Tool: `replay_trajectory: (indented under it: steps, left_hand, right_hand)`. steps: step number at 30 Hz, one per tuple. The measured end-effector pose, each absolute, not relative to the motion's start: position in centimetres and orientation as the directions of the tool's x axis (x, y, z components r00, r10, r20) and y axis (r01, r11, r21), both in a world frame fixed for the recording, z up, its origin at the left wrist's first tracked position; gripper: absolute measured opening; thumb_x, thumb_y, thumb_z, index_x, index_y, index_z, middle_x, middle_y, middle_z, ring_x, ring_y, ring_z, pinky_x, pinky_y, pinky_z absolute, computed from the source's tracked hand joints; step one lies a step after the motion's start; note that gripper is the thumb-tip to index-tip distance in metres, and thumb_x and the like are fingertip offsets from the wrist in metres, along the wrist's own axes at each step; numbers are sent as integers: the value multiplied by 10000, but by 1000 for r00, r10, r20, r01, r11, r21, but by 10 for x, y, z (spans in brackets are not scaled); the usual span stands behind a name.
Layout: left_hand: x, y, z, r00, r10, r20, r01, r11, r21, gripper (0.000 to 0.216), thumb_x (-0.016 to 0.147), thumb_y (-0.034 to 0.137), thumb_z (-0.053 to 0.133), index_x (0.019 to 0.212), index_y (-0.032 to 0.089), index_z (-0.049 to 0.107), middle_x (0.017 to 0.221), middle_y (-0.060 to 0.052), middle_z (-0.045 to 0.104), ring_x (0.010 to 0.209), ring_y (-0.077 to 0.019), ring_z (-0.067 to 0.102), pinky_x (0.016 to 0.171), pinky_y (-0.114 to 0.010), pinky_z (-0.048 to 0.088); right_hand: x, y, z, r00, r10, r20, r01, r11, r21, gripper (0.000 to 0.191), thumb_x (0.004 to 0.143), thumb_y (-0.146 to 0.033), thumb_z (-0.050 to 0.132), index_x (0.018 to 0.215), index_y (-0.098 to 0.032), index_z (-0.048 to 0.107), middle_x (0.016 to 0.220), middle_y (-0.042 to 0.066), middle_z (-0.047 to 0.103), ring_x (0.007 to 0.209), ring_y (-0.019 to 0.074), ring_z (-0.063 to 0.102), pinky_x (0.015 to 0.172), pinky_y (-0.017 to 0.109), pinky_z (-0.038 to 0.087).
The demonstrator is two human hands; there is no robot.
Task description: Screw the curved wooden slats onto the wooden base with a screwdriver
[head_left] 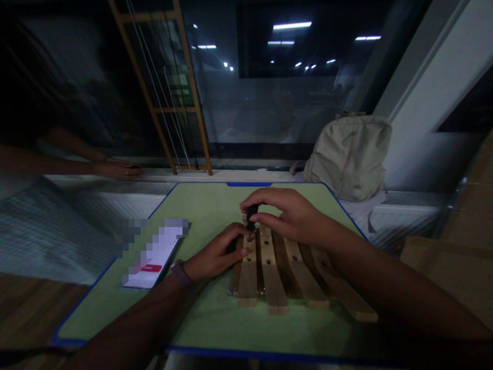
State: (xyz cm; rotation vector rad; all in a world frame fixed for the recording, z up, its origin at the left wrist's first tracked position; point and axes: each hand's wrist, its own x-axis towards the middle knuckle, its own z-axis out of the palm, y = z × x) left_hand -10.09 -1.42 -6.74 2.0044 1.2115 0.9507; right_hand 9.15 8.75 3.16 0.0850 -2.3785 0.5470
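My right hand (pixel 287 213) grips the black handle of a screwdriver (pixel 251 215) between thumb and fingers. Its shaft points down at a hole in the leftmost wooden slat (pixel 248 282). My left hand (pixel 215 252) lies at that slat's left side, thumb and fingers closed around its edge near the screwdriver tip. Several wooden slats, among them a second slat (pixel 275 288) and a far-right slat (pixel 354 303), fan out over a brownish, glossy piece beneath. Dark holes or screw heads show in them. My right hand and forearm hide the slats' far ends.
The slats rest on a green table (pixel 204 324) with a blue edge. A phone (pixel 157 259) lies at the left, its screen partly blurred. Behind are a beige backpack (pixel 348 154) and a wooden frame with strings (pixel 194 103). Another person's hands (pixel 121 168) rest on the sill.
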Motion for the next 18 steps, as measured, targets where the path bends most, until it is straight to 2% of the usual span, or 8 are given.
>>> replay_trajectory:
  steps: [2, 7, 12, 15, 18]
  left_hand:
    - [-101, -14, -68, 325, 907, 268, 468, -401, 788, 330, 941, 399, 476, 1208, 205, 452, 1186, -81, 521, 1126, -229, 496, 970, -377, 400]
    - [-103, -13, -71, 327, 905, 274, 458, -405, 791, 350, 935, 396, 494, 1225, 205, 449, 1221, -88, 512, 1147, -231, 493, 989, -381, 382]
    - [-101, -13, -71, 321, 901, 292, 452, -417, 789, 339, 937, 409, 486, 1208, 206, 456, 1223, -93, 514, 1154, -235, 500, 985, -384, 387]
    - [-101, -13, -70, 330, 895, 300, 457, -429, 779, 340, 940, 422, 473, 1201, 204, 462, 1211, -95, 511, 1145, -236, 498, 984, -385, 386]
    - [-102, -12, -70, 343, 893, 290, 464, -429, 775, 344, 944, 419, 464, 1217, 210, 451, 1219, -94, 501, 1161, -236, 485, 991, -382, 379]
  right_hand:
    - [91, 87, 30, -757, 116, 643, -187, 904, -384, 193, 884, -232, 587, 1061, -155, 597, 955, 65, 684, 862, 143, 639, 780, 263, 495]
    - [90, 89, 27, -720, 73, 690, -52, 986, -158, 140, 886, -274, 583, 938, -156, 639, 861, 76, 677, 828, 179, 627, 743, 303, 488]
    - [93, 92, 31, -775, 47, 631, -145, 957, -250, 281, 899, -149, 509, 1168, -168, 589, 1117, 103, 662, 1049, 176, 608, 890, 331, 479]
    - [91, 91, 29, -756, 76, 651, -146, 949, -280, 239, 880, -132, 530, 1110, -154, 593, 1008, 85, 670, 934, 154, 625, 812, 290, 495]
    - [90, 91, 27, -720, 119, 684, -86, 962, -258, 201, 843, -177, 603, 1039, -141, 579, 890, 59, 647, 777, 142, 605, 706, 267, 487]
